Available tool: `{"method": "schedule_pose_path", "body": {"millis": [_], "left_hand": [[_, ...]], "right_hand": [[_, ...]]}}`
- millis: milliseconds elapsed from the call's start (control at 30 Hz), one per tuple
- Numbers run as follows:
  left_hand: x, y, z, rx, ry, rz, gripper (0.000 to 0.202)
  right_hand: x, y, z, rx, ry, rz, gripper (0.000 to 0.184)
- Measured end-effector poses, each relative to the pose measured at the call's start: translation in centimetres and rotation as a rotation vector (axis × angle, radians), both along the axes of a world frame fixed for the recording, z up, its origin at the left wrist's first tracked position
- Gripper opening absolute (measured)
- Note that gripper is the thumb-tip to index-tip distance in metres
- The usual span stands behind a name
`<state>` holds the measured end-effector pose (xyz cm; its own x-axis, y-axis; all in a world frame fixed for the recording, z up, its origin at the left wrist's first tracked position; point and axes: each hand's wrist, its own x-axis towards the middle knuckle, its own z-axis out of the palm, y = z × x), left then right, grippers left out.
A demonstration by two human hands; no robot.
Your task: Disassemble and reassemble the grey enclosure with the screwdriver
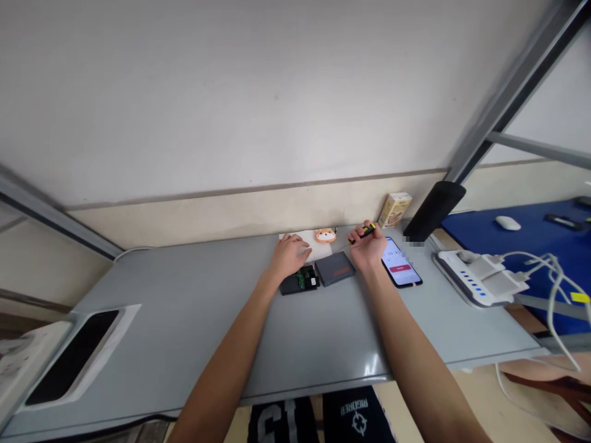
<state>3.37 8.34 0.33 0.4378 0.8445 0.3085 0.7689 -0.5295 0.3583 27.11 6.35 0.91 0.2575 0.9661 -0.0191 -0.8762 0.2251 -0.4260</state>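
Observation:
My right hand (369, 249) is wrapped round the black and yellow handle of a screwdriver (368, 232), its thin shaft pointing left. My left hand (290, 255) rests with fingers apart at the left of a white sheet (319, 250), just behind an opened dark device (290, 285) that shows a green circuit board (302, 277). Whether its fingertips touch anything small is unclear. Between the hands lies a flat dark grey cover (335, 269), beside the opened device. An orange and white animal-faced case (325, 235) sits at the back of the sheet.
Right of my right hand lies a lit phone (401, 264). Behind it stand a small carton (394, 209) and a black cylinder (434, 211). A power strip (478, 278) with cables is at the right edge; a dark tablet-like slab (76, 357) lies far left. A wall bounds the back.

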Motion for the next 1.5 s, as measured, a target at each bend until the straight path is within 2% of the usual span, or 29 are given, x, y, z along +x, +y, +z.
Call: {"method": "schedule_pose_path", "body": {"millis": [167, 267, 367, 467, 567, 700, 800, 1000, 1500], "left_hand": [[-4.1, -3.1, 0.6, -0.041, -0.099, -0.052, 0.024], [-6.4, -4.4, 0.1, -0.100, -0.094, 0.004, 0.025], [-7.6, -5.0, -0.8, -0.156, -0.110, -0.031, 0.025], [-7.9, -4.9, -1.4, -0.188, -0.135, -0.102, 0.023], [-7.8, -4.7, -1.6, -0.206, -0.154, -0.141, 0.023], [-7.7, -4.9, -1.4, -0.190, -0.161, -0.156, 0.025], [-7.7, -5.1, -1.0, -0.170, -0.132, -0.175, 0.022], [-7.4, -5.1, -0.7, -0.148, -0.083, -0.186, 0.015], [-7.1, -5.2, -0.8, -0.128, -0.087, -0.184, 0.016]], "right_hand": [[0.4, -0.2, 0.5, -0.007, -0.081, 0.022, 0.020], [0.3, -0.9, 1.5, 0.007, -0.143, 0.025, 0.023], [-0.6, -2.0, 2.9, 0.054, -0.206, 0.057, 0.026], [-3.3, -2.9, 4.2, 0.138, -0.241, 0.117, 0.031], [-7.4, -2.9, 4.7, 0.182, -0.280, 0.210, 0.037], [-12.3, -1.8, 4.3, 0.218, -0.317, 0.369, 0.041], [-13.9, -1.3, 3.6, 0.230, -0.315, 0.409, 0.039], [-13.6, -1.5, 2.7, 0.195, -0.326, 0.352, 0.039], [-13.3, -1.6, 2.6, 0.177, -0.355, 0.284, 0.050]]}}
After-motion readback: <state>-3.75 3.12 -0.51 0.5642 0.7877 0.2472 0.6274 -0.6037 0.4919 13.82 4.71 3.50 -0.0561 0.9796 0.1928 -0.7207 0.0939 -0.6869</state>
